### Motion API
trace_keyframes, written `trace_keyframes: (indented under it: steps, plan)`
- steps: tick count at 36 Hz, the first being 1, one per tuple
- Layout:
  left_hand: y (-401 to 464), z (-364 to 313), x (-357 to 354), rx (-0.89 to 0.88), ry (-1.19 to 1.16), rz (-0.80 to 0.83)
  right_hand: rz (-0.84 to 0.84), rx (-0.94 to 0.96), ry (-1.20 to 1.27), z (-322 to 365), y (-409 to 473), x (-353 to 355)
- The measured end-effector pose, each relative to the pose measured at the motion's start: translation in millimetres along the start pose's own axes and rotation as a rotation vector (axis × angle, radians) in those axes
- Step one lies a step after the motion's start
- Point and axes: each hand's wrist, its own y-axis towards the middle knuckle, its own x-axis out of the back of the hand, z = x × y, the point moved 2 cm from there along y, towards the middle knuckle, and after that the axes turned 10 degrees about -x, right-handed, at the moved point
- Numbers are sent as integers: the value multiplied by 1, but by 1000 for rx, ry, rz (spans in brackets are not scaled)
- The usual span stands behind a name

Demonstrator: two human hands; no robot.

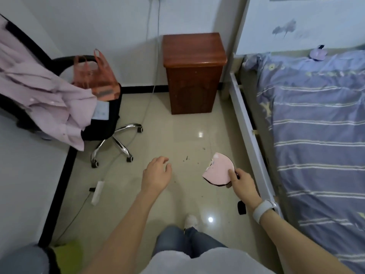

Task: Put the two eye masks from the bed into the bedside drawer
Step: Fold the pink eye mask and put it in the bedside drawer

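Observation:
My right hand [242, 183] grips a pink eye mask [218, 170] with a black edge, held over the floor just left of the bed frame. A black strap end [241, 207] hangs below my wrist. My left hand [158, 174] is empty, fingers loosely curled and apart, over the floor. A second, lilac eye mask [317, 54] lies on the bed [316, 125] near the headboard. The brown wooden bedside cabinet [193, 74] stands ahead against the wall, left of the bed; its front looks closed and no open drawer shows.
A black office chair [102, 123] with a pink shirt and a red plastic bag stands at the left. A white power strip [97, 191] and cables lie on the tiled floor. The white bed frame [250, 135] runs along the right.

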Motion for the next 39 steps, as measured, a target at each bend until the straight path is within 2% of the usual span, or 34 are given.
trace_keyframes:
  steps: [5, 14, 17, 21, 30, 36, 39]
  plan:
    - [97, 3, 15, 5, -64, -23, -57, 37, -110, 74, 90, 8]
    - [298, 20, 6, 90, -238, 43, -172, -66, -226, 161, 260, 8]
    - [374, 25, 1, 102, -265, 52, -244, -105, -242, 188, 320, 8]
    - [466, 34, -13, 163, -283, 9, -260, -147, -178, 218, 399, 7]
    - [619, 67, -82, 357, -430, -87, -297, -219, -104, 226, 569, -10]
    - [689, 93, -135, 364, -596, -96, -245, -187, 28, 210, 679, -24]
    - [716, 102, -153, 369, -686, -175, -200, -135, 42, 202, 722, -30]
